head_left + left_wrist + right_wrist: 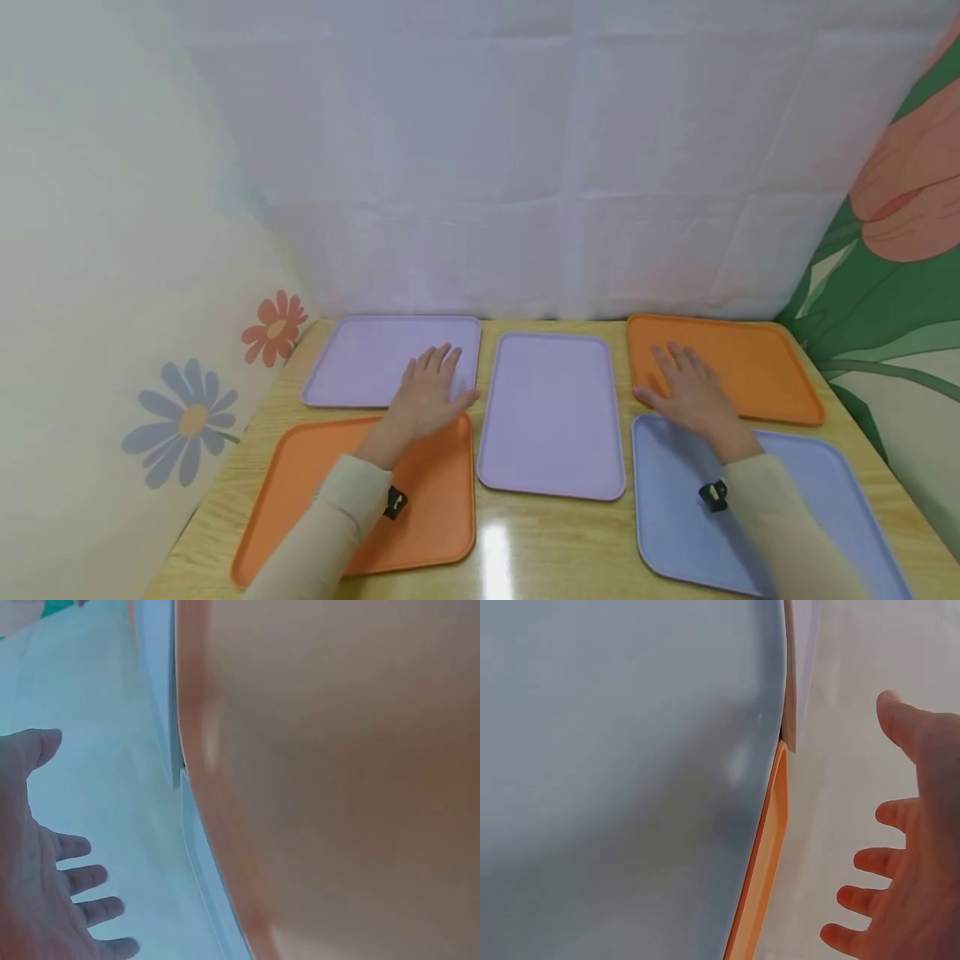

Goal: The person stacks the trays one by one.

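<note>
My left hand (pixel 427 400) hovers with spread fingers over the seam between the near-left orange tray (pixel 300 492) and the far-left lilac tray (pixel 367 358). It holds nothing, and in the left wrist view the left hand (pixel 45 862) shows its thumb and fingers apart. On the other side, my right hand (pixel 693 396) is spread above the far-right orange tray (pixel 765 367) and the near-right blue tray (pixel 810 483). Nothing is in it; the right wrist view shows the right hand (pixel 915 855) with its fingers extended. Between both hands lies the middle lilac tray (pixel 551 417).
The trays lie on a wooden table (pixel 547 542) with a bright reflection near its front. A pale creased cloth (pixel 525 167) hangs behind it. Flower-painted walls (pixel 112 292) stand at left and right. Small black devices (pixel 395 502) sit at both wrists.
</note>
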### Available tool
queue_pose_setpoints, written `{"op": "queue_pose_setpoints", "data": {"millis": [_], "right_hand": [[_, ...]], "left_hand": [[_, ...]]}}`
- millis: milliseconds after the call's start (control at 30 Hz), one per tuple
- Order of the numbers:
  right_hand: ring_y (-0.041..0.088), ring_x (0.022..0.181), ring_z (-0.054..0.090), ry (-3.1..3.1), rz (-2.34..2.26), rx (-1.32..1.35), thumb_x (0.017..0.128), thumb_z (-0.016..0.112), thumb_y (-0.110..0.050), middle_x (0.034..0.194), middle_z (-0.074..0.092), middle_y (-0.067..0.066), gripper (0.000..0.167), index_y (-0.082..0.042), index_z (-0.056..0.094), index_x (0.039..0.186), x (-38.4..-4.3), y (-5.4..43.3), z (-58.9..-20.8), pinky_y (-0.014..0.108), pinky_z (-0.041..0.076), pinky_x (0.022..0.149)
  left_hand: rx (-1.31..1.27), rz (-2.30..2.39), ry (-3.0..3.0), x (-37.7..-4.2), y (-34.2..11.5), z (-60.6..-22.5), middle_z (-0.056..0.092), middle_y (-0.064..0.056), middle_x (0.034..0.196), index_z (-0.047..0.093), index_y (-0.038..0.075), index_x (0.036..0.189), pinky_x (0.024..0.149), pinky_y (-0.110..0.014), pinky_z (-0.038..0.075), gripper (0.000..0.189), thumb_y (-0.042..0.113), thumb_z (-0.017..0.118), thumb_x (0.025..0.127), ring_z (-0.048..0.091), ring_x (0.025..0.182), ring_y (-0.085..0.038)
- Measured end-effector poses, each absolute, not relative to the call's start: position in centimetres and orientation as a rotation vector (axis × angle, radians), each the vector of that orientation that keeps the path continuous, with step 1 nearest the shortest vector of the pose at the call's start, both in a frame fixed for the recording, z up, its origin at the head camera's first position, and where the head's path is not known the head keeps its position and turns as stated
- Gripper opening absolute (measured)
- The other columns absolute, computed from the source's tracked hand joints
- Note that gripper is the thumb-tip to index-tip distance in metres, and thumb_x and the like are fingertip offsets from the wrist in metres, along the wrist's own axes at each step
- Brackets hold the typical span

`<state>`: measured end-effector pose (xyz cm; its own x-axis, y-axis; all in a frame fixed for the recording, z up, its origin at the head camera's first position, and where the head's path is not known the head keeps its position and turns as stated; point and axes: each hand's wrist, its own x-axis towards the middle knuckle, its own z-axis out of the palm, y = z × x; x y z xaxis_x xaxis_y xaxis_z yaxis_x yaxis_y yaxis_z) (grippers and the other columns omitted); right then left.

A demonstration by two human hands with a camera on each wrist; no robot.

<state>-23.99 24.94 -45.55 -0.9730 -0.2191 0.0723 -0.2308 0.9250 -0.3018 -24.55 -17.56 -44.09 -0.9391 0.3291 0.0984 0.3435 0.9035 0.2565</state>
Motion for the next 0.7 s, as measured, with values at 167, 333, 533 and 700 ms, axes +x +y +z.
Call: {"op": "queue_pose_setpoints", "data": {"millis": [167, 333, 533, 700], "right_hand": [[0.056, 0.141, 0.026, -3.016, 0.538, 0.402, 0.098, 0.059, -0.053, 0.156, 0.029, 0.034, 0.087, 0.001, 0.026, 0.158, -24.1, 23.9, -45.6, 0.072, 0.026, 0.112], [0.055, 0.136, 0.033, -2.995, 0.686, 0.438, 0.098, 0.063, -0.044, 0.147, 0.036, 0.039, 0.084, 0.007, 0.027, 0.155, -24.3, 23.0, -45.8, 0.069, 0.033, 0.110], [0.055, 0.133, 0.038, -3.006, 0.785, 0.414, 0.098, 0.064, -0.038, 0.145, 0.037, 0.041, 0.079, 0.009, 0.031, 0.152, -24.9, 22.1, -46.5, 0.067, 0.036, 0.110], [0.048, 0.125, 0.048, -3.013, 0.870, 0.409, 0.098, 0.065, -0.035, 0.135, 0.049, 0.036, 0.075, 0.011, 0.035, 0.149, -25.5, 21.6, -46.6, 0.063, 0.041, 0.107]], "left_hand": [[-0.524, -0.472, -3.030, -24.4, -16.6, -44.2, 0.039, -0.025, 0.153, 0.032, 0.000, 0.156, 0.114, -0.061, 0.035, 0.080, 0.049, 0.057, 0.098, 0.036, 0.140, -0.045], [-0.516, -0.595, -3.056, -24.3, -15.8, -44.7, 0.043, -0.029, 0.144, 0.036, -0.005, 0.151, 0.111, -0.057, 0.041, 0.076, 0.040, 0.063, 0.095, 0.039, 0.135, -0.045], [-0.451, -0.832, -3.101, -24.3, -14.8, -45.1, 0.049, -0.029, 0.139, 0.040, -0.005, 0.149, 0.108, -0.054, 0.045, 0.075, 0.032, 0.071, 0.091, 0.051, 0.127, -0.043], [-0.416, -0.947, -3.151, -24.2, -14.0, -44.9, 0.057, -0.025, 0.132, 0.040, -0.005, 0.148, 0.105, -0.052, 0.048, 0.077, 0.024, 0.077, 0.087, 0.057, 0.120, -0.038]]}}
